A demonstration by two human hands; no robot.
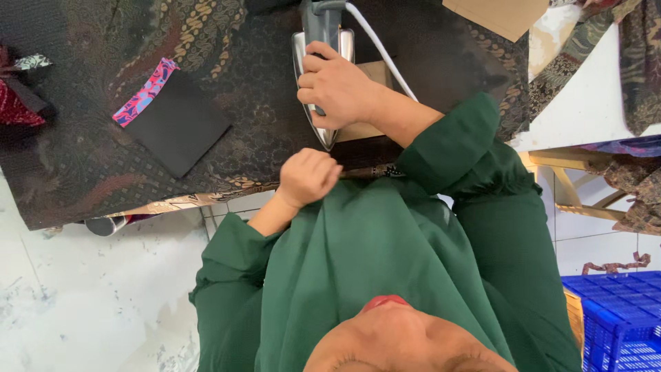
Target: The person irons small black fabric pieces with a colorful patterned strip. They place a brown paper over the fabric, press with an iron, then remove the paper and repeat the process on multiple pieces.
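Observation:
My right hand (335, 88) is shut on the grey handle of an electric iron (323, 34). The iron's silver soleplate points toward me and rests on a tan piece (368, 72) lying on the dark batik cloth (82, 138) that covers the table. A white cord (382, 55) runs from the iron's back past my wrist. My left hand (308, 176) is a closed fist at the table's near edge, just below the iron's tip. It grips the end of a dark patterned fabric strip (368, 169) that runs right toward my green sleeve.
A black fabric rectangle with a pink and blue border (172, 117) lies to the left on the cloth. Red fabric (14, 107) sits at the far left. A white table (592, 96) with batik pieces stands at the right, above a wooden frame (571, 186) and a blue plastic crate (620, 317).

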